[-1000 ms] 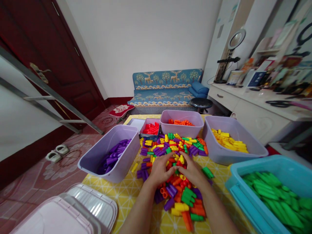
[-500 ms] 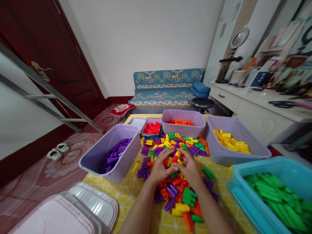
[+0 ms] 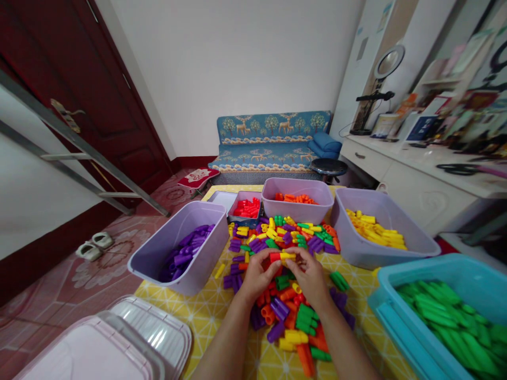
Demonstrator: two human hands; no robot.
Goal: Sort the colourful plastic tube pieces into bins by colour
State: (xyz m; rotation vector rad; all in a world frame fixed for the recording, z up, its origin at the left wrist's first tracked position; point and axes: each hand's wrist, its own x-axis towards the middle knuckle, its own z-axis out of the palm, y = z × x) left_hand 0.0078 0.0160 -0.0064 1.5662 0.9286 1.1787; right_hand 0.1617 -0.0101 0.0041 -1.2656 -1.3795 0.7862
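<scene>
Just above the heap of mixed plastic toy pieces [image 3: 281,309], my two hands hold a joined red and yellow pair between them. My left hand [image 3: 259,272] is closed on the red piece [image 3: 274,257] at one end. The fingers of my right hand [image 3: 311,272] are closed on the yellow piece [image 3: 288,256] at the other end. The pair lies level, its two parts end to end. Purple, green, orange and yellow pieces lie beneath my wrists, and more are spread beyond my fingertips.
Around the pile stand a tub of purple pieces [image 3: 216,285], a small box of red ones [image 3: 233,217], a tub of orange ones [image 3: 297,214], a tub of yellow ones [image 3: 356,258] and a turquoise tub of green ones [image 3: 396,311]. Stacked lids [image 3: 91,348] lie at front left.
Both hands have drawn slightly nearer. The red and yellow pair has turned from steep to level, and the fingers have closed on its two ends.
</scene>
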